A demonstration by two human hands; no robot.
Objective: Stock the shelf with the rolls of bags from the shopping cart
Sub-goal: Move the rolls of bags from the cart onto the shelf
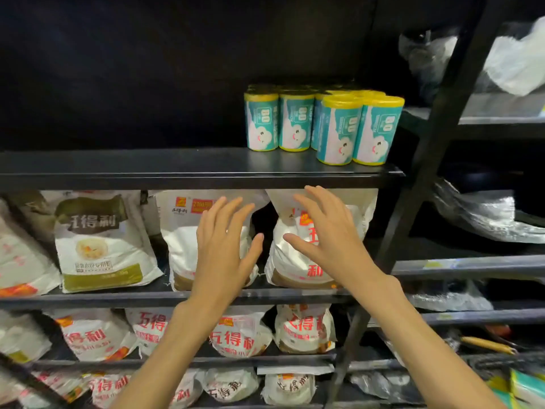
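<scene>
Both empty, fingers spread: left hand (225, 246), right hand (327, 231). Rolls of bags (324, 125) upright above, nearer the right (shelf (147, 169) between).

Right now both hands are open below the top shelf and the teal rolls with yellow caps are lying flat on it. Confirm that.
Not quite. In the head view the teal rolls stand upright on the top shelf, not flat. The rest holds: the left hand and right hand are both open, below that shelf.
</scene>
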